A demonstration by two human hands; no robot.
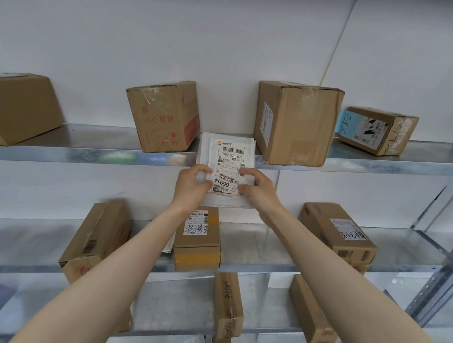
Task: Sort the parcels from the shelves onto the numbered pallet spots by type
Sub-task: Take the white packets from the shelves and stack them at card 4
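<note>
- Left hand (193, 182) and right hand (256, 186) pinch the white mailer (227, 155), which hangs half off the top shelf (89, 147) near 12 o'clock.
- Cardboard boxes (297, 122) sit shelved from 9 to 3 o'clock, so sorting looks mostly undone.

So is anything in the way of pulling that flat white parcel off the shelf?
Nothing visible. The left hand and right hand pinch the white parcel at its near end, which overhangs the shelf edge in the gap between the red-printed box and the tall box.
</note>
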